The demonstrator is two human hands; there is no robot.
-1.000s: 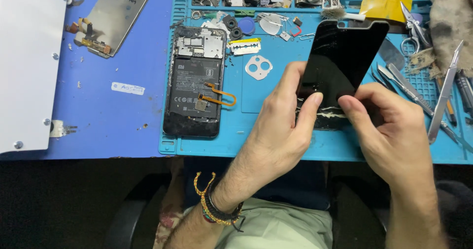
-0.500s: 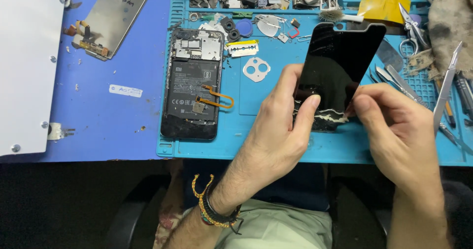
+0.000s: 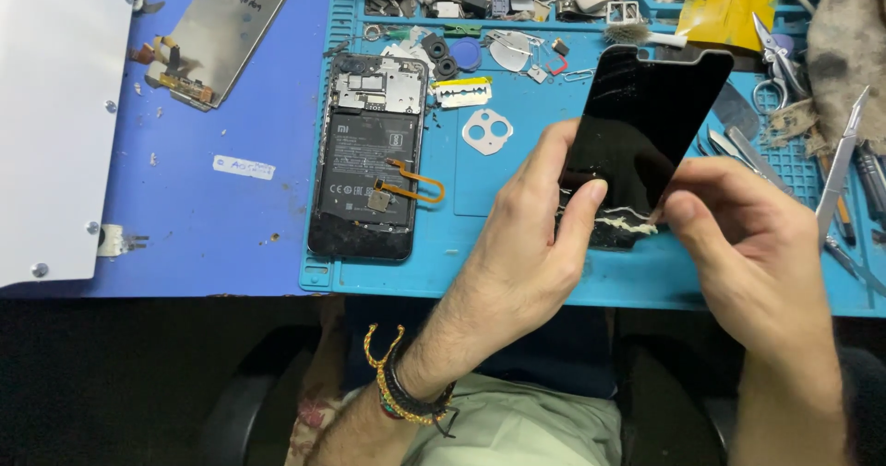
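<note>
Item: black phone screen panel [image 3: 646, 134], notched top edge, cracked w/ whitish residue along lower edge; held tilted above the blue work mat [image 3: 517, 263], on the desk.

Surroundings, ref. the screen panel:
- Opened phone body [image 3: 367, 157], battery and boards exposed, laid flat on mat well to the left; orange flex cable [image 3: 420, 182] curled off its right side.
- Razor blade [image 3: 463, 92] and white camera-lens frame [image 3: 486, 131] lying between phone body and panel.
- Small parts, rings, brush cluttered along mat's top edge, above-left of panel.
- Yellow pouch [image 3: 729, 5] just above the panel's top edge.
- Tweezers [image 3: 840, 166], scissors and pry tools to the right, partly hidden behind the right hand.
- Metal-backed display unit [image 3: 226, 32] far left, on blue sheet; white panel [image 3: 55, 115] beyond it.

Hands:
- Left hand [image 3: 531, 244]: closed around panel's lower left edge, thumb pressed on glass face.
- Right hand [image 3: 748, 244]: fingers curled, thumb and forefinger pinched at panel's lower right corner by the residue; what is pinched cannot be told.
</note>
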